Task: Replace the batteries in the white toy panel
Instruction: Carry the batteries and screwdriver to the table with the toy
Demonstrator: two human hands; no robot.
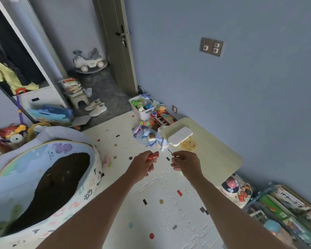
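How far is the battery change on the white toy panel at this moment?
Early. Done: supplies seem gathered, the left hand holding red batteries, the right hand a thin dark tool, probably a screwdriver. The white toy panel lies untouched on the small table. Left: open it, swap batteries, close it.

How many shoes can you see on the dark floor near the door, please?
2: one shoe lies nearer the stool, the other shoe right beside it toward the play mat. Others may be hidden behind clutter.
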